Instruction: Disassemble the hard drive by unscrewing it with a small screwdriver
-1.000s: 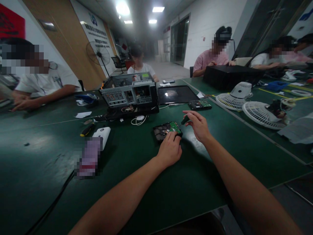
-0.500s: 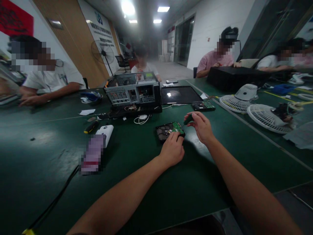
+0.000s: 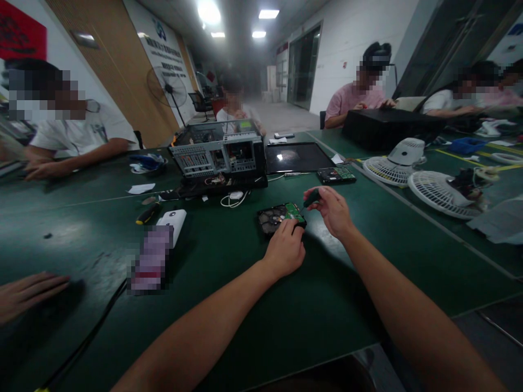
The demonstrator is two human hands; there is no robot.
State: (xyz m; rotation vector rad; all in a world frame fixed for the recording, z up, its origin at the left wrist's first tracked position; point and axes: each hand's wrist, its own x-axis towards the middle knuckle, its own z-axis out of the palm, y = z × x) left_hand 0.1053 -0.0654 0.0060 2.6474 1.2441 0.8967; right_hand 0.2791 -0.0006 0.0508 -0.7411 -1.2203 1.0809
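A hard drive (image 3: 278,216) with a green circuit board lies on the green table (image 3: 253,305) in front of me. My left hand (image 3: 285,251) is closed on its near edge and holds it down. My right hand (image 3: 333,209) hovers just right of the drive, its fingers pinched round the dark handle of a small screwdriver (image 3: 311,197) whose tip points down at the drive's far right corner.
An open computer case (image 3: 218,155) stands behind the drive, with a black side panel (image 3: 296,157) and another circuit board (image 3: 335,174) to its right. Two white fan grilles (image 3: 433,190) lie at the right. A yellow-handled screwdriver (image 3: 147,213) and a white device (image 3: 172,222) lie at the left. A co-worker's hand (image 3: 28,291) rests at the far left. Several people sit around the table.
A co-worker's hand has come into view at the far left edge. My hands stay at the drive, the right one shifting slightly with the screwdriver.
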